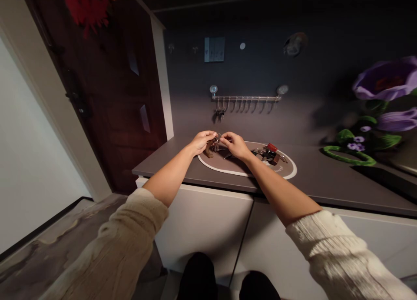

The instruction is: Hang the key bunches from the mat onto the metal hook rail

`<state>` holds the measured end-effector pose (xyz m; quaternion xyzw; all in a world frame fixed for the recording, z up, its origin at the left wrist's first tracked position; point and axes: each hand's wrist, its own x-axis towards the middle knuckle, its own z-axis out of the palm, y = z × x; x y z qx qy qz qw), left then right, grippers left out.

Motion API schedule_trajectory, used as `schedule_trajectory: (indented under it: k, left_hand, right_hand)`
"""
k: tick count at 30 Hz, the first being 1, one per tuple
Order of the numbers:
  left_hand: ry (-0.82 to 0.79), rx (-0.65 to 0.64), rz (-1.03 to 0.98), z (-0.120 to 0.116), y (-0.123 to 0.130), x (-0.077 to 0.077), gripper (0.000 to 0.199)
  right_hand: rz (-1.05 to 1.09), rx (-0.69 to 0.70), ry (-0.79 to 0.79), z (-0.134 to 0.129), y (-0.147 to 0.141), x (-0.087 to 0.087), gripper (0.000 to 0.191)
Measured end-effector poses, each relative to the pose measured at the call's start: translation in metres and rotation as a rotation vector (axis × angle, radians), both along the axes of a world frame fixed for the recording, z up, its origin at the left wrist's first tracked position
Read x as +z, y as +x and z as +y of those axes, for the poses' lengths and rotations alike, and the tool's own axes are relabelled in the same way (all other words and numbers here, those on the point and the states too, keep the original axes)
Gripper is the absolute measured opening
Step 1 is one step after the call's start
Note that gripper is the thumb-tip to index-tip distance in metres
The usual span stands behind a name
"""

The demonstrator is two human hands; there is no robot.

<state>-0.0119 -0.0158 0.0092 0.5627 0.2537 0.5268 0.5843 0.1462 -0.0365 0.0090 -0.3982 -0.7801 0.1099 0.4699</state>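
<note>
Pinching small metal keys (pixel 217 142) between both hands over the tray (pixel 234 167).

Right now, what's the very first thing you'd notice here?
Two bare hands, the left hand and the right hand, meet over an oval grey tray with a white rim on the dark countertop, pinching a small bunch of metal keys between them. Another heap of keys with a red tag lies on the tray's right side, and big purple knitted flowers stand far right.
</note>
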Motion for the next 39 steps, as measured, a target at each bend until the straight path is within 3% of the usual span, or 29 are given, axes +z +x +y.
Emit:
schedule_trajectory:
  k: [20, 27, 34, 39]
  left_hand:
    - [0.134, 0.054, 0.165, 0.003, 0.005, -0.005, 0.034]
    - [0.196, 0.152, 0.193, 0.007, 0.007, -0.008, 0.031]
    - [0.208, 0.303, 0.223, 0.008, 0.008, -0.01, 0.02]
    - [0.378, 0.433, 0.364, 0.014, 0.007, -0.013, 0.017]
  right_hand:
    - [0.385, 0.119, -0.189, 0.013, 0.005, 0.0, 0.022]
    - [0.496, 0.116, -0.235, 0.012, 0.004, 0.004, 0.025]
    - [0.551, 0.066, -0.294, 0.013, 0.008, 0.02, 0.021]
    - [0.588, 0.033, -0.344, 0.019, 0.013, 0.034, 0.011]
